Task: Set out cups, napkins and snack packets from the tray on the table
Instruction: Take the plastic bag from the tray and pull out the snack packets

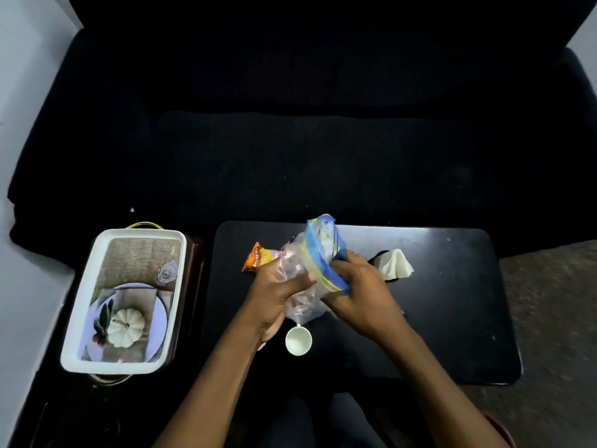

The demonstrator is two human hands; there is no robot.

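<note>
A: Where is the zip bag [315,250] in relation to the two hands?

B: It is held up over the table [452,318], between them. Its long axis goes from near the person to the far side, a little tilted. The left grip [274,292] is closed around the clear body of the bag. The right grip [358,289] is clamped on the blue seal strip, which lies on the right side of the bag.

A: So the mouth of the bag is toward the right hand?

B: I judge so — the right hand is nearer to the seal, and the left only steadies the bag. To open it, the right hand should probably pull the strip away from the left. What is inside I cannot tell.

A: How many things are already set out?

B: One white cup [298,341], just below the bag on the near side. One orange snack packet [260,257], partly behind the left hand. One stack of napkins [395,265] right of the right hand — the sheets I cannot count.

A: And the tray [139,233]?

B: One tray, left of the table. A small glass shows there, perhaps only part of the printed picture.
</note>
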